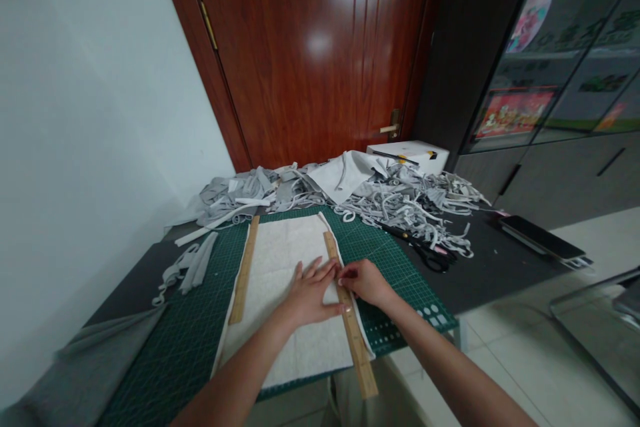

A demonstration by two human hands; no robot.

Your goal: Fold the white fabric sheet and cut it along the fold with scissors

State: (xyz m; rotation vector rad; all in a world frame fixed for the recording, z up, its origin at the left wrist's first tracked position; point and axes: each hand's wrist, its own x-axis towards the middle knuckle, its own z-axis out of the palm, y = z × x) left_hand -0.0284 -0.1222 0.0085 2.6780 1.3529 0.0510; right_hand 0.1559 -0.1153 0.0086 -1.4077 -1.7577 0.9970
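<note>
A white cloth [287, 247] lies flat on a green cutting mat [380, 253]. One wooden ruler [359, 343] runs along the cloth's right side, its near end jutting past the mat's front edge. Another wooden ruler [245, 273] lies along the left side. My left hand [311, 295] rests flat on the cloth with fingers spread, its fingertips and thumb touching the right ruler. Beside it, my right hand [365, 280] is closed in a pinch at that ruler's outer edge, by the cloth's border. What sits between those fingertips is hidden.
A heap of grey and white fabric scraps [405, 200] covers the table's back, before a white box [425, 155]. Black scissors [425, 250] lie right of the mat, a black phone-like slab [543, 237] farther right. Grey cloth [105, 360] and strips [199, 263] lie left.
</note>
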